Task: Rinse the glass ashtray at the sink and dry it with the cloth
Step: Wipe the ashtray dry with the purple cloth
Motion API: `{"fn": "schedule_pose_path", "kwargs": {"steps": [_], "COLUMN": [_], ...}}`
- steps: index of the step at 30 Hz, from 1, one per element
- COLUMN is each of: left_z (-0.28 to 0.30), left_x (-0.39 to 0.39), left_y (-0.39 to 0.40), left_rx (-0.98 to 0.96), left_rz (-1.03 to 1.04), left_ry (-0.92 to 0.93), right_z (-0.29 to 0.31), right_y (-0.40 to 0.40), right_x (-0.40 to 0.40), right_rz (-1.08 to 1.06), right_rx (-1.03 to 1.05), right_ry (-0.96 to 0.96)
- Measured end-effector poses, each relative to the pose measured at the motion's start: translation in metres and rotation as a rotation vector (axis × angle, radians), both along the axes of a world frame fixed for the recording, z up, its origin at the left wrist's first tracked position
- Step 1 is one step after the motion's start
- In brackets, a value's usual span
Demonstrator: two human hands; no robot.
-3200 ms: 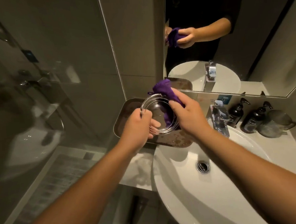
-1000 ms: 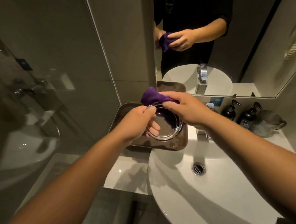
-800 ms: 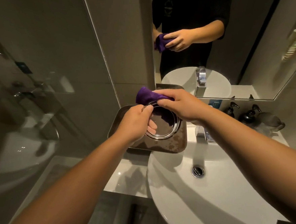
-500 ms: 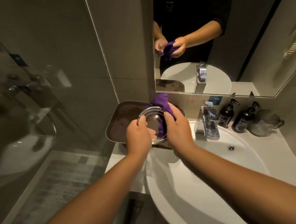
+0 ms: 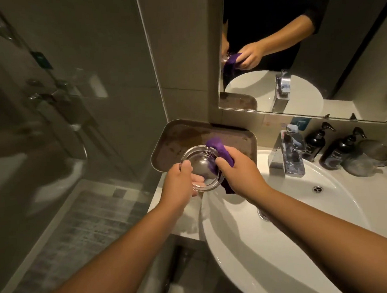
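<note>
I hold a round clear glass ashtray [image 5: 200, 163] above the left rim of the white sink [image 5: 297, 230], tilted toward me. My left hand [image 5: 179, 184] grips its left edge, thumb on the rim and fingers showing through the glass underneath. My right hand [image 5: 238, 173] presses a purple cloth [image 5: 219, 150] against the ashtray's right side, with cloth wrapped over the rim and a tail hanging below the hand.
A dark metal tray [image 5: 187, 135] lies behind the ashtray against the wall. A chrome faucet [image 5: 290, 155] stands at the sink's back, with two dark pump bottles [image 5: 339, 150] and a glass jug [image 5: 367, 159] to its right. A mirror [image 5: 295, 47] hangs above; a glass shower screen stands left.
My hands and the ashtray have come down and toward me, from over the tray to the sink's left rim. The cloth has shifted from the ashtray's top rim to its right side.
</note>
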State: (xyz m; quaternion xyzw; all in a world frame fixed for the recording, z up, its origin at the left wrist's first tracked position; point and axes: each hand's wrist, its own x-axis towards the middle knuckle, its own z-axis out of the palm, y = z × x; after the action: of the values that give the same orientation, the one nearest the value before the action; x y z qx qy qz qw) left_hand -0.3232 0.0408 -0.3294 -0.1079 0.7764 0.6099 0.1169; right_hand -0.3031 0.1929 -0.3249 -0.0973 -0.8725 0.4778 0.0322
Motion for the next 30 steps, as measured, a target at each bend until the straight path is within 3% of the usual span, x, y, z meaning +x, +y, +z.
{"fn": "schedule_pose_path", "kwargs": {"steps": [5,9,12,16,24,30], "left_z": [-0.017,-0.047,-0.071,-0.089,-0.135,-0.155], "left_x": [0.0,0.006,0.004,0.003,-0.013,-0.016], "left_y": [-0.033,-0.055,-0.069,-0.08,-0.105,-0.112], "left_rx": [-0.189,-0.499,-0.76,-0.959,-0.84,-0.896], "left_rz": [-0.129,-0.283,-0.259,-0.258,-0.242,-0.257], "left_ry": [-0.067,-0.049,0.0,0.051,-0.036,-0.065], "right_z": [-0.002,-0.029,-0.052,-0.069,-0.096,-0.116], "right_y": [-0.009,-0.028,-0.046,-0.067,-0.099,-0.112], "right_x": [0.002,-0.001,-0.01,-0.028,-0.056,-0.07], "right_rz": [0.138,0.194,0.234,0.27,0.433,0.505], "right_rx": [0.376,0.476,0.503,0.574,0.823,0.939], "right_ry": [-0.207,-0.289,-0.331,-0.355,-0.374,-0.437]}}
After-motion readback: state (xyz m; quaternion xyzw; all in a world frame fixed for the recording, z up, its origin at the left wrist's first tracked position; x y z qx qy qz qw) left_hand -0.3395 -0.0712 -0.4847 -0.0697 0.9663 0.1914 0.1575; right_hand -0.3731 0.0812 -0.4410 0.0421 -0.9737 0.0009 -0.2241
